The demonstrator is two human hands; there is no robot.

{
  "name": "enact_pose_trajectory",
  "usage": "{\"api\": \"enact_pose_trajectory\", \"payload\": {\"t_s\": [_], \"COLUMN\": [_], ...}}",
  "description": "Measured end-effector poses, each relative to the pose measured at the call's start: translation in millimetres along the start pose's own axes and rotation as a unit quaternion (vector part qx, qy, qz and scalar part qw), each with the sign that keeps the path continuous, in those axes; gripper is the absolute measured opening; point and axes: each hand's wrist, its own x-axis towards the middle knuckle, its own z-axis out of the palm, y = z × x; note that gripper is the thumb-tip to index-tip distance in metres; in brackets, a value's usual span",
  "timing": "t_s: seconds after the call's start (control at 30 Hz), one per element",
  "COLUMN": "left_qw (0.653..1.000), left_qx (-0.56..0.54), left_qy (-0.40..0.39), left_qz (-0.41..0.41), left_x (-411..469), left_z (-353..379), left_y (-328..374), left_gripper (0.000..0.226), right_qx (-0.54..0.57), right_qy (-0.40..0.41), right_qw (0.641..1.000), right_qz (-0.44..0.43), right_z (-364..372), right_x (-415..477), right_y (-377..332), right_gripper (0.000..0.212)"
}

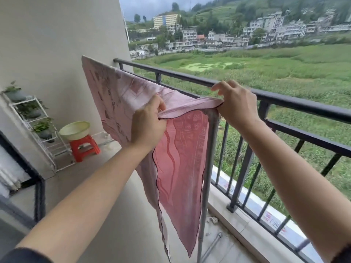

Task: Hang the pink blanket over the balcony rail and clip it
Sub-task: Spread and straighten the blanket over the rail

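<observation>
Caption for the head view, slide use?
The left hand and right hand pinch the edge of the pink blanket draped on a grey rack beside the balcony rail.

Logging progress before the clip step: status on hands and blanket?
Left hand grips pink blanket fold. Right hand pinches its hem atop grey rack post. Blanket draped, no clip seen. Nothing in the way.

I get soft overcast daylight from beyond the balcony rail (284, 100); shadows faint, rail bows w/ wide-angle distortion, hills (247, 8) past it hazy.
</observation>
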Motion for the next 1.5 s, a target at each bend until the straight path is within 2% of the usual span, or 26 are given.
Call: {"api": "enact_pose_trajectory", "payload": {"t_s": [0.1,0.23,0.37,0.47,0.57,0.63,0.7,0.73,0.77,0.87,0.93,1.1,1.23,1.3,1.37,1.5], "left_qw": [0.998,0.996,0.992,0.995,0.998,0.998,0.996,0.996,0.996,0.994,0.993,0.989,0.985,0.988,0.993,0.996], "left_qx": [-0.025,-0.006,0.057,0.025,-0.043,-0.056,-0.044,-0.036,-0.03,-0.035,-0.052,-0.029,0.01,-0.004,-0.042,-0.073], "left_qy": [-0.033,-0.079,-0.1,-0.078,-0.037,-0.032,-0.05,-0.058,-0.067,-0.099,-0.105,-0.145,-0.172,-0.153,-0.108,-0.048], "left_qz": [-0.044,-0.047,-0.042,-0.06,-0.028,0.022,0.053,0.057,0.054,0.025,0.021,0.018,-0.014,-0.013,-0.018,0.015], "left_x": [-22,-45,-52,-39,-11,8,20,23,24,25,21,1,-27,-38,-39,-15], "left_z": [10,27,40,40,40,44,50,53,56,60,59,56,59,61,61,55], "left_y": [-3,-2,2,13,35,53,68,73,74,74,73,69,62,64,68,75], "left_gripper": [0.027,0.033,0.035,0.03,0.031,0.029,0.028,0.027,0.026,0.024,0.021,0.023,0.02,0.016,0.011,0.009], "right_qx": [-0.04,0.003,0.041,0.052,0.039,0.076,0.18,0.215,0.224,0.104,0.09,0.07,0.025,0.037,0.04,0.004], "right_qy": [0.005,-0.011,0.066,0.07,0.012,-0.052,-0.137,-0.188,-0.238,-0.331,-0.341,-0.28,-0.385,-0.433,-0.448,-0.378], "right_qw": [0.998,0.999,0.997,0.994,0.985,0.962,0.902,0.873,0.858,0.883,0.882,0.894,0.868,0.85,0.846,0.885], "right_qz": [-0.046,0.039,0.019,0.068,0.166,0.255,0.367,0.395,0.396,0.315,0.313,0.344,0.313,0.296,0.286,0.27], "right_z": [6,7,-7,-7,8,25,40,47,52,64,69,69,72,75,76,75], "right_x": [-22,-26,-8,-9,-33,-50,-62,-70,-78,-101,-110,-112,-135,-142,-146,-169], "right_y": [11,18,18,34,59,75,81,82,81,83,86,94,91,86,83,77], "right_gripper": [0.026,0.024,0.022,0.022,0.025,0.023,0.024,0.026,0.028,0.031,0.035,0.03,0.032,0.031,0.033,0.033]}}
